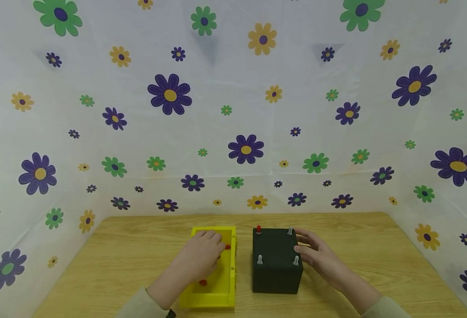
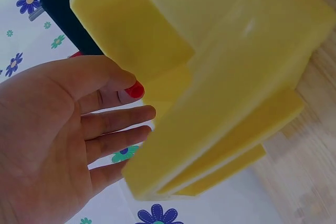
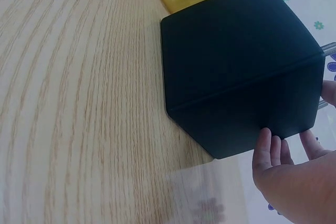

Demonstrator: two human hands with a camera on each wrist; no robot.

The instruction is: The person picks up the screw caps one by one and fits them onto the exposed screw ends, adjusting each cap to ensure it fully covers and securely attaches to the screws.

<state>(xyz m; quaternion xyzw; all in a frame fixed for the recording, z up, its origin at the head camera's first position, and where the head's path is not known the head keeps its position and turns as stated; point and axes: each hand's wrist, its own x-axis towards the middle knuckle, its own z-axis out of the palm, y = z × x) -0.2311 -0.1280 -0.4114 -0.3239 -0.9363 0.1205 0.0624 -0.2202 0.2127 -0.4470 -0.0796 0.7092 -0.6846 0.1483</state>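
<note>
My left hand (image 1: 203, 254) reaches into a yellow bin (image 1: 233, 287). Its thumb and index finger pinch a small red cap (image 2: 136, 89), while the other fingers spread loosely near the bin's wall in the left wrist view. To the right stands a black block (image 1: 275, 280) with an upright metal post (image 1: 260, 259) at each top corner. A red cap (image 1: 259, 229) sits on its far-left post. My right hand (image 1: 320, 256) holds the block at its far right corner, thumb by the top edge, fingertips (image 3: 265, 132) against the right side.
Another red piece (image 1: 203, 282) lies in the near part of the bin. Bin and block stand side by side on a wooden table (image 1: 138, 247), a narrow gap between them. A white flowered curtain (image 1: 225, 88) surrounds the back and sides.
</note>
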